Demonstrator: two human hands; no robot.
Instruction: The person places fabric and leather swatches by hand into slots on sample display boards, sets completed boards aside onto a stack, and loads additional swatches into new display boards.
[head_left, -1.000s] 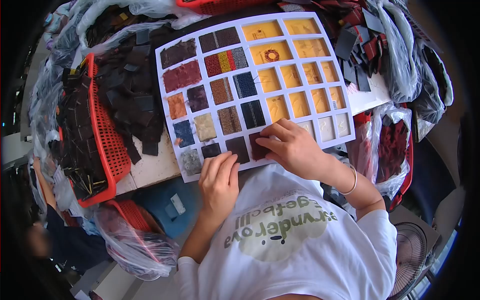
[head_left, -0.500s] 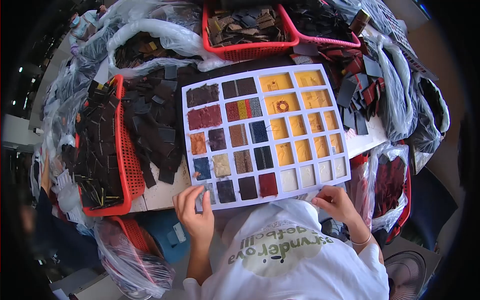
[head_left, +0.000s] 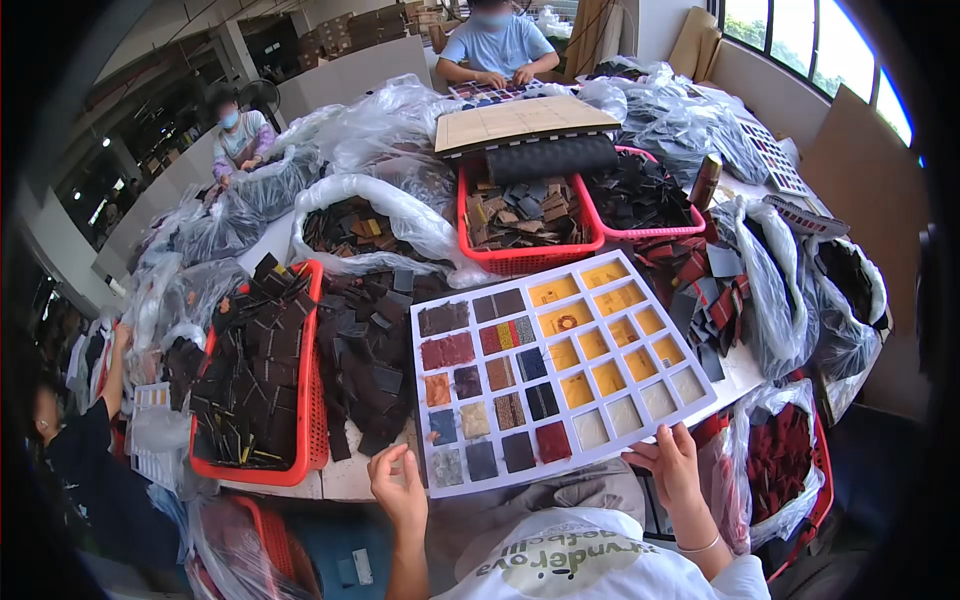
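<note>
A white sample board with square and rectangular windows lies tilted in front of me. Its left part holds carpet swatches in brown, red, orange, blue and grey; the right windows show yellow backing, with white ones along the near edge. My right hand grips the board's near edge toward its right, fingers on top and thumb lower. My left hand is raised just beside the near left corner, fingers loosely bent and apart, holding nothing. Dark carpet pieces are heaped left of the board.
A red basket of dark pieces stands left. Behind the board are another red basket and a pink basket. Plastic bags of scraps crowd the right. Across the table a person works; others are at the left.
My view has tipped up, showing more of the room. The board has turned, its right side nearer. My left hand has come off its near left corner; my right hand now grips the edge.
</note>
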